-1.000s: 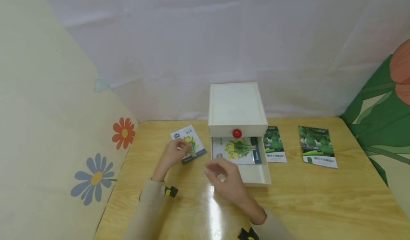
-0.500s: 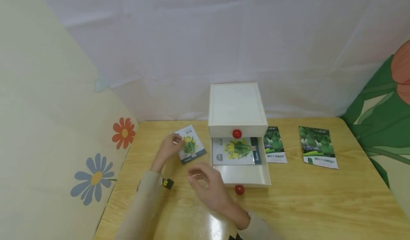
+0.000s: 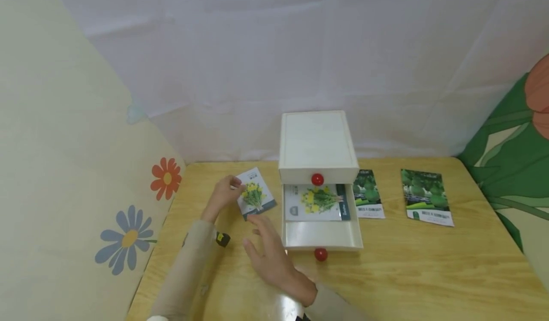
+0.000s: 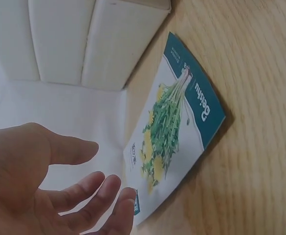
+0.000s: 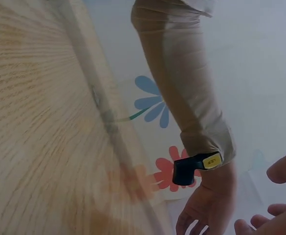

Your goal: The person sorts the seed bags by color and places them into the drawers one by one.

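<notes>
Wood counter (image 3: pixel 407 273), "Beishu" packet (image 3: pixel 258 198) left of centre in head view. Your left grip (image 3: pixel 224 196) hangs loose and empty by its edge; your empty right grip (image 3: pixel 271 256) has uncurled since.

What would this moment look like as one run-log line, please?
left hand: at loose flower packet, contact unclear | right hand: empty, near packet | lower drawer: open, second flower packet inside | upper drawer: closed

The left hand (image 4: pixel 25 186), loosely curved, was positioned near a flower packet (image 4: pixel 165 127), which lay on a wooden table (image 4: pixel 255 122) beside a white box (image 4: pixel 69 39).
</notes>
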